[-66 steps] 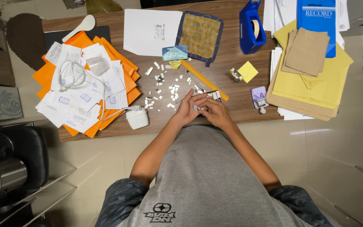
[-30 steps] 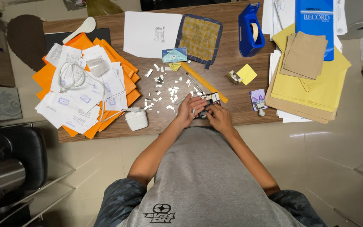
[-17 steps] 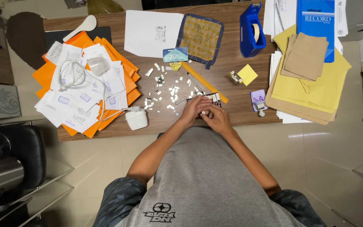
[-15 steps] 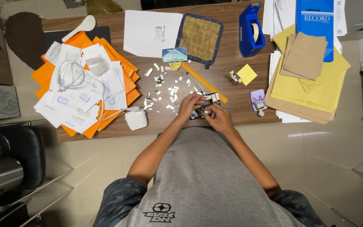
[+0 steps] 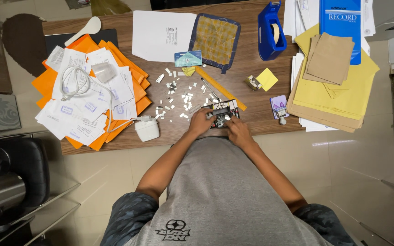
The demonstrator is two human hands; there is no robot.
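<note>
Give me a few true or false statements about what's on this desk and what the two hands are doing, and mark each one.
1. Both hands, the left hand and the right hand, meet at a small dark device near the desk's front edge. True.
2. The blue tape dispenser stands among the orange folders. False: it stands at the back of the desk, right of the yellow patterned cloth; the orange folders lie on the left side.
3. Small white pieces lie scattered on the wooden desk beyond the hands. True.
4. The yellow ruler lies on top of the brown envelopes. False: it lies bare on the desk beside the device.
</note>
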